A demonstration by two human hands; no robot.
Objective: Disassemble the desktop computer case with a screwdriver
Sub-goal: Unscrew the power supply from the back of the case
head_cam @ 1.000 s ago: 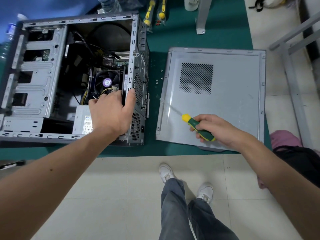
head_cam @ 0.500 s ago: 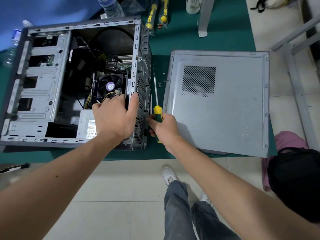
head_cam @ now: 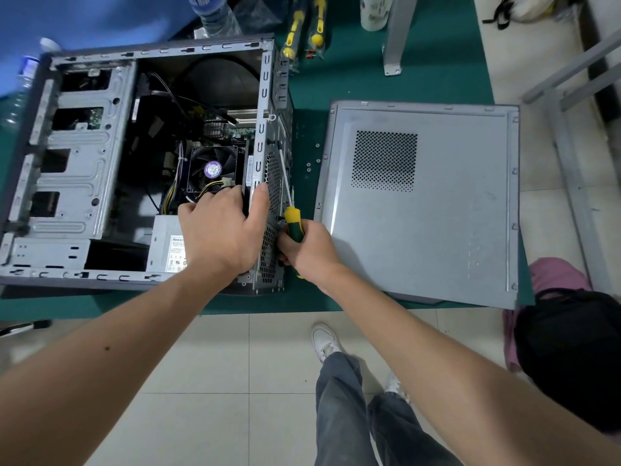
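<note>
The open grey computer case (head_cam: 77, 169) lies on its side on the green table, with the fan (head_cam: 212, 169) and power supply (head_cam: 168, 247) exposed. My left hand (head_cam: 221, 230) grips the case's rear edge, thumb outside on the perforated rear panel (head_cam: 274, 183). My right hand (head_cam: 307, 253) holds a green and yellow screwdriver (head_cam: 294, 223); its shaft runs up along the rear panel. The removed side panel (head_cam: 437, 213) lies flat to the right.
Several loose screws (head_cam: 312, 163) lie on the green mat (head_cam: 353, 82) between case and panel. Two packaged yellow-handled screwdrivers (head_cam: 304, 31), a water bottle (head_cam: 215, 11) and a white cup (head_cam: 373, 11) sit at the back. A metal frame (head_cam: 571, 163) and a black bag (head_cam: 571, 358) are at right.
My right hand carried the screwdriver from over the side panel leftward to the case's rear panel and the shaft now lies against it. My left hand kept its grip.
</note>
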